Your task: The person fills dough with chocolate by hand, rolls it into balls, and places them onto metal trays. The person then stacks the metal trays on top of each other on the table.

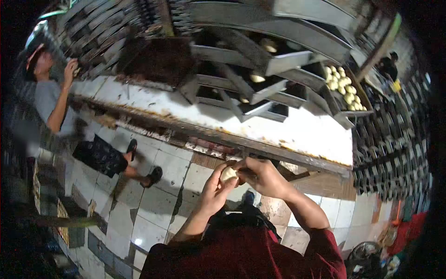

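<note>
A small pale lump of dough is pinched between both hands, just below the edge of the white worktable. The left hand is cupped around it; the right hand is curled, fingertips pressed on.

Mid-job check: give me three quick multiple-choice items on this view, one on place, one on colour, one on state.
1. Where does the tray of dough balls sit?
A. on the floor B. at the right end of the white worktop C. on the person's lap

2. Colour of the wearer's sleeves?
A. red B. green C. white

3. The dough piece is:
A. lying on the worktop B. held between both hands C. in a tin

Answers: 1 B, the tray rests there; 2 A, dark red cloth; 3 B, left hand and right hand both cup it.
</note>
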Demonstrator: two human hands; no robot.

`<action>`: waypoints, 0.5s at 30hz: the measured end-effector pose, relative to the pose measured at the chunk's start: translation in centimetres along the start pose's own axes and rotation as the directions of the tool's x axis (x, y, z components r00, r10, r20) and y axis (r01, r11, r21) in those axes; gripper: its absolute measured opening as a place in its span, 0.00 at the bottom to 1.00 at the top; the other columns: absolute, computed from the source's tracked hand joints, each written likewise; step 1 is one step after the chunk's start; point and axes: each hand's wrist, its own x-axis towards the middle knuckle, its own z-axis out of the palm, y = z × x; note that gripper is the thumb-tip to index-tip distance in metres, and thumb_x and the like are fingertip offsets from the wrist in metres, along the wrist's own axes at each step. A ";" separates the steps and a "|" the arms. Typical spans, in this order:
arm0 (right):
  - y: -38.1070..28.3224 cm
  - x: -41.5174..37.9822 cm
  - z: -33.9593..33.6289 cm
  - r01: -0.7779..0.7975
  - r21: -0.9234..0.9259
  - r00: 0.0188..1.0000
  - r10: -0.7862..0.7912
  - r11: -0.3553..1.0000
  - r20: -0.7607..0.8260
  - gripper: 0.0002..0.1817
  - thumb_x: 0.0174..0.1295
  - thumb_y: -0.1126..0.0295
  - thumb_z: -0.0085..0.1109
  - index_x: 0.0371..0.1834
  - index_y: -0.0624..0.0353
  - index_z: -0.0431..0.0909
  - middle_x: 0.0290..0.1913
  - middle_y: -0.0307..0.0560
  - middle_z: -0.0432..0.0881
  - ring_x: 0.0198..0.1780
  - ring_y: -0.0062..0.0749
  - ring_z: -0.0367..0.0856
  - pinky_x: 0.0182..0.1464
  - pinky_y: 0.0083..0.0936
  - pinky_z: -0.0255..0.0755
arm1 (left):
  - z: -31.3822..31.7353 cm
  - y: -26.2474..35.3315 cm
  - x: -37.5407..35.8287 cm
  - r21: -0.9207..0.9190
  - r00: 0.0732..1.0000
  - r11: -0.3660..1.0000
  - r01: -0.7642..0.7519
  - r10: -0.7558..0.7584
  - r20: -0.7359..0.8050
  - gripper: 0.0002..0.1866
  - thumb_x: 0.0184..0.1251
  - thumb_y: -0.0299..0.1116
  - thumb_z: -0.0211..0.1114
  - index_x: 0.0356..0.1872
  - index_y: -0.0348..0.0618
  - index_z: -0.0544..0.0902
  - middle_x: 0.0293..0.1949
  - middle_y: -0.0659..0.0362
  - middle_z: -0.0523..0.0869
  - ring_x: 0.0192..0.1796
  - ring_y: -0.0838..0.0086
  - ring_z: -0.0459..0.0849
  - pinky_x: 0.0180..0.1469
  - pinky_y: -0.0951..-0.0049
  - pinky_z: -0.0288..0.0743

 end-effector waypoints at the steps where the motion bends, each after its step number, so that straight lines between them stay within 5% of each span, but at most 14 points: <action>1: 1.5 -1.2 -0.2 -0.096 0.184 0.995 0.102 0.978 -0.023 0.11 0.56 0.79 0.57 0.42 0.66 0.72 0.37 0.54 0.79 0.39 0.36 0.82 0.40 0.26 0.76 | 1.0 -0.4 0.4 0.143 0.997 0.988 -0.059 0.053 0.050 0.22 0.66 0.31 0.56 0.60 0.42 0.64 0.51 0.57 0.73 0.48 0.75 0.74 0.49 0.76 0.72; 3: 2.4 -4.1 -1.0 0.013 0.187 0.979 0.025 0.982 -0.201 0.11 0.55 0.77 0.58 0.40 0.68 0.73 0.36 0.53 0.76 0.35 0.41 0.79 0.38 0.29 0.75 | 3.7 -1.1 1.6 0.026 0.996 0.999 -0.040 0.042 -0.082 0.18 0.67 0.33 0.54 0.56 0.44 0.67 0.47 0.58 0.74 0.45 0.75 0.76 0.43 0.74 0.76; 5: 2.8 -6.3 -1.3 0.242 -0.281 0.871 -0.336 0.929 -0.359 0.12 0.54 0.77 0.60 0.40 0.68 0.73 0.36 0.51 0.75 0.35 0.41 0.78 0.38 0.29 0.75 | 6.9 -1.4 2.5 -0.309 0.989 0.945 0.104 -0.132 -0.072 0.15 0.68 0.32 0.53 0.55 0.47 0.69 0.46 0.59 0.75 0.45 0.76 0.76 0.42 0.73 0.78; 6: 3.6 -7.8 -1.4 0.106 -0.314 0.894 -0.228 0.944 -0.385 0.10 0.52 0.77 0.62 0.38 0.64 0.76 0.40 0.51 0.75 0.41 0.38 0.78 0.42 0.28 0.75 | 8.5 -2.0 2.7 -0.399 0.966 0.891 0.216 -0.254 -0.045 0.13 0.69 0.31 0.52 0.53 0.49 0.70 0.46 0.61 0.75 0.44 0.77 0.76 0.43 0.72 0.77; 9: 5.6 -12.3 -6.1 0.017 -0.363 0.892 -0.178 0.932 -0.415 0.11 0.50 0.77 0.63 0.37 0.63 0.75 0.36 0.51 0.76 0.38 0.38 0.79 0.40 0.28 0.76 | 14.2 -3.8 3.2 -0.334 0.978 0.919 0.208 -0.183 0.103 0.15 0.68 0.30 0.53 0.55 0.44 0.70 0.46 0.60 0.76 0.47 0.75 0.75 0.46 0.76 0.73; 10: 5.4 -13.8 -8.1 -0.059 -0.165 0.903 -0.018 0.985 -0.429 0.10 0.54 0.76 0.59 0.39 0.63 0.73 0.35 0.55 0.76 0.35 0.50 0.78 0.38 0.31 0.76 | 15.5 -5.1 3.3 -0.098 0.984 0.990 0.101 -0.085 0.153 0.16 0.66 0.29 0.54 0.54 0.42 0.71 0.47 0.60 0.76 0.49 0.75 0.75 0.49 0.76 0.71; 11: 7.0 -15.4 -9.2 -0.034 0.035 0.893 0.046 0.999 -0.448 0.09 0.56 0.76 0.59 0.38 0.63 0.71 0.35 0.55 0.78 0.35 0.43 0.81 0.36 0.28 0.75 | 16.6 -6.4 3.4 0.135 0.975 0.990 -0.031 0.000 0.223 0.16 0.65 0.27 0.56 0.54 0.40 0.72 0.48 0.59 0.75 0.51 0.76 0.74 0.53 0.76 0.69; 13: 6.1 -17.9 -13.2 -0.020 0.202 0.937 0.089 0.979 -0.338 0.07 0.58 0.76 0.57 0.37 0.64 0.72 0.36 0.54 0.79 0.36 0.37 0.82 0.34 0.25 0.74 | 20.5 -6.4 3.6 0.183 0.959 0.981 -0.064 0.009 0.284 0.18 0.63 0.25 0.58 0.55 0.38 0.72 0.52 0.58 0.74 0.54 0.76 0.72 0.58 0.75 0.64; 15: 8.9 -19.6 -14.0 -0.042 0.342 0.921 0.169 0.939 -0.352 0.07 0.58 0.76 0.57 0.38 0.65 0.72 0.36 0.53 0.79 0.35 0.33 0.81 0.34 0.24 0.74 | 23.5 -7.1 4.0 0.308 0.948 0.916 -0.258 0.178 0.264 0.17 0.64 0.27 0.58 0.54 0.38 0.72 0.52 0.57 0.76 0.52 0.75 0.74 0.55 0.76 0.67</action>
